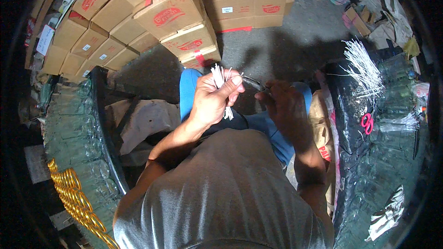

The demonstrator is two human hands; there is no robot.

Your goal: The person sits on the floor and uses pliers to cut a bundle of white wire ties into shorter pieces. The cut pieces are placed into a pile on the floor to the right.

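My left hand (213, 96) is closed round a bundle of thin, stiff white strands (218, 76), whose ends stick out above and below the fist. Between thumb and forefinger it also pinches near the tip of a slim dark tool (253, 82). My right hand (282, 103), mostly in shadow, grips the other end of that tool, which looks like pliers. Its jaws meet the left fingertips, and what lies between them is too small to make out. Both hands are above my lap, between my knees.
Stacked cardboard boxes (177, 16) stand ahead and to the left. On the right-hand surface (348, 140) lie a loose heap of white strands (364, 71) and pink-handled scissors (367, 123). Clear glassware (76, 124) lines the left, with gold rings (76, 196) along its outer edge.
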